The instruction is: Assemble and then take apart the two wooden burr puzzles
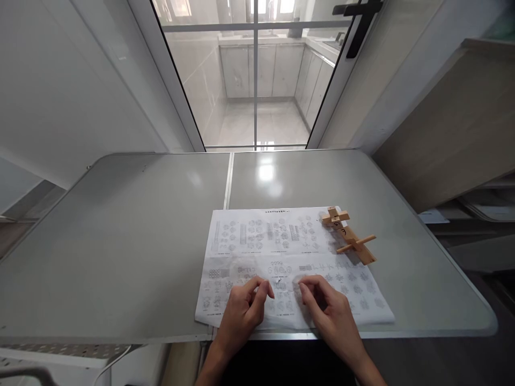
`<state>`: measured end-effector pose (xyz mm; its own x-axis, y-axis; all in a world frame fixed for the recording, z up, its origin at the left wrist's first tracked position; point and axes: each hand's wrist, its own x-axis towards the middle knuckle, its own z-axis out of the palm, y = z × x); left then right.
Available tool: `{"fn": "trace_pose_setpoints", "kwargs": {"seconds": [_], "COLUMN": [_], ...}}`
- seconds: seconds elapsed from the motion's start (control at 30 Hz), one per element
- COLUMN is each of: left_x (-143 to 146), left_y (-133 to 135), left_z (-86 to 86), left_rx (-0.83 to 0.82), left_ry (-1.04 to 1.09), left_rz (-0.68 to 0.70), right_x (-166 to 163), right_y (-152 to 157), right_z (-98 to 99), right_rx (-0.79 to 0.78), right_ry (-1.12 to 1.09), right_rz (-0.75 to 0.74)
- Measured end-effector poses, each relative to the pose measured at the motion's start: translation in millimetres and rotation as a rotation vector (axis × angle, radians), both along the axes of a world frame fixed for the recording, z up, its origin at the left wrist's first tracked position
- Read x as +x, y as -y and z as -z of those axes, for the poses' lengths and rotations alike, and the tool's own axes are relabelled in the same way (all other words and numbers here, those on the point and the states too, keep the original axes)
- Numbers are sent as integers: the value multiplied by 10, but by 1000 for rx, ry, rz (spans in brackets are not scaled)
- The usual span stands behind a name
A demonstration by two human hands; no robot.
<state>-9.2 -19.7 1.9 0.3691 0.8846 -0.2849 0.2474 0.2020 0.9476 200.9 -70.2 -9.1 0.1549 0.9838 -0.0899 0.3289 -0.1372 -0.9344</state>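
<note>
Grey table (120, 241) — both hands curled on sheet (257, 241).

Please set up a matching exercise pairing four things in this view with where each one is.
Things:
1. wooden puzzle
2. instruction sheet
3. left hand
4. right hand

Places:
A. flat on the grey table, near its front edge
B. on the sheet's lower edge, left of the other hand
C. at the sheet's upper right corner
D. on the sheet's lower edge, below the puzzle's side

Pairs: 1-C, 2-A, 3-B, 4-D
</note>
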Motion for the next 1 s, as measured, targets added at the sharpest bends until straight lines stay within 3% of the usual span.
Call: {"fn": "trace_pose_setpoints", "kwargs": {"seconds": [0.73, 0.87, 1.0], "left_x": [-14, -4, -3], "left_y": [-7, -5, -11], "left_z": [34, 16, 7], "left_rx": [123, 111, 111], "left_ry": [-23, -9, -19], "left_rz": [81, 59, 49], "right_x": [-6, 27, 118], "right_y": [-7, -67, -329], "right_z": [4, -51, -129], "right_rx": [-7, -80, -164], "right_ry": [-11, -136, -470], "right_rz": [11, 4, 84]}}
